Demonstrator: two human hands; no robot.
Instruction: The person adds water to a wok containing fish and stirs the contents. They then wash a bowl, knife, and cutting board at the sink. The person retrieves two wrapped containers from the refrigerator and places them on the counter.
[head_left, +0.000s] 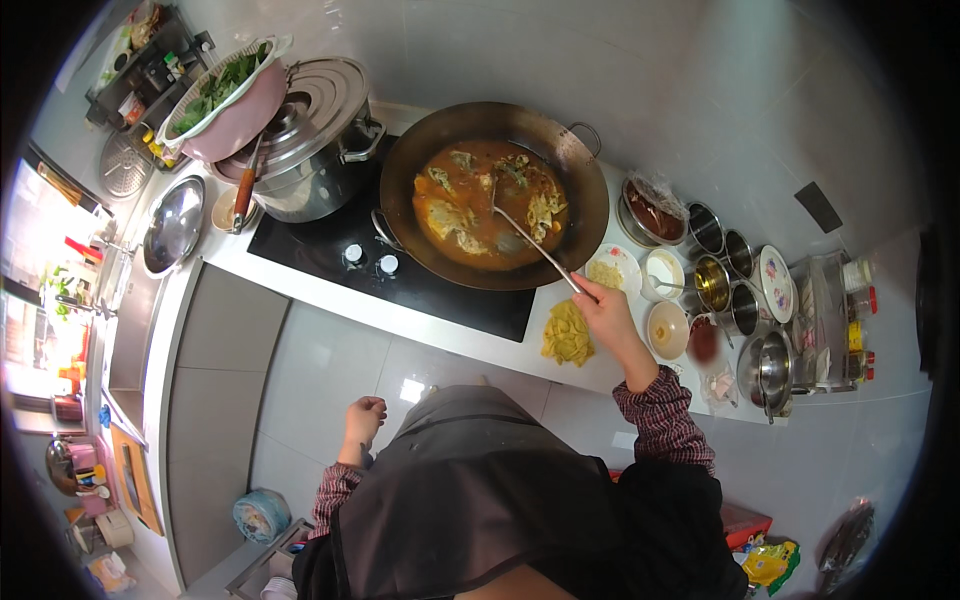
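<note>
A large two-handled wok (585, 210) stands on the black cooktop (315, 251). Reddish-orange broth (480, 206) in it surrounds pieces of what looks like fish. My right hand (604, 311) grips the handle end of a long metal ladle (536, 244), whose bowl end is in the broth. Just below that hand, a crumpled yellow-green cloth (568, 334) lies on the white counter. My left hand (365, 420) hangs beside the dark apron (465, 480), fingers curled, with nothing visible in it.
A lidded steel pot (304, 184) stands left of the wok, a pink basin of leafy greens (244, 124) on its lid. Right of the wok are a plate of chopped pale food (626, 262), several bowls and steel canisters (742, 307). A round metal lid (174, 225) lies near the sink.
</note>
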